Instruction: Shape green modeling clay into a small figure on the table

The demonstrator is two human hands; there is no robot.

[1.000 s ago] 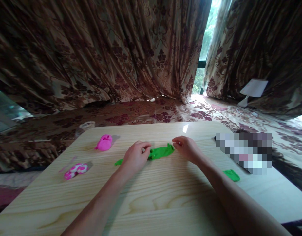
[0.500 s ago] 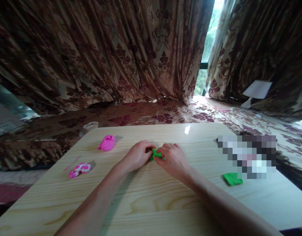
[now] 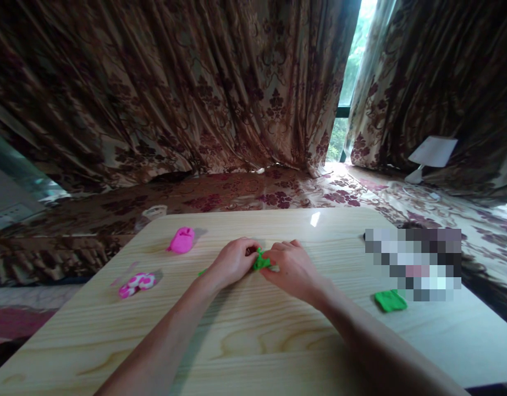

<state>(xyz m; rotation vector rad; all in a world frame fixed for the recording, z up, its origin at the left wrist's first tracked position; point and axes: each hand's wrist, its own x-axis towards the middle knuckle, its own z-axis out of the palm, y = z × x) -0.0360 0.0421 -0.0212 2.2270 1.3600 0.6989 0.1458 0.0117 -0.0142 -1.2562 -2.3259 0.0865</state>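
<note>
The table (image 3: 237, 346) has a pale wood-grain top with a bright glint (image 3: 315, 219) near its far edge. Beyond the table spreads a cloth (image 3: 274, 199) with dark red flowers, and behind that hang brown flowered curtains (image 3: 220, 82). A gap in them, beyond the table's right half, bares a window (image 3: 351, 71) with greenery (image 3: 338, 132) outside. A white lamp (image 3: 431, 152) stands past the table's far right corner; a wall socket (image 3: 14, 213) shows off to the table's left.

Pale wood-grain table (image 3: 257, 330) with rounded far corners, its soft pieces spread apart
At left, a bright pink pouch-shaped piece (image 3: 182, 240), a pink-and-white spotted lumpy piece (image 3: 138, 284) and a faint pink strip (image 3: 125, 273); mid-table, a crumpled green soft piece (image 3: 260, 261); at right, a flat green squarish piece (image 3: 390, 301) near a pixelated item (image 3: 414, 269)
</note>
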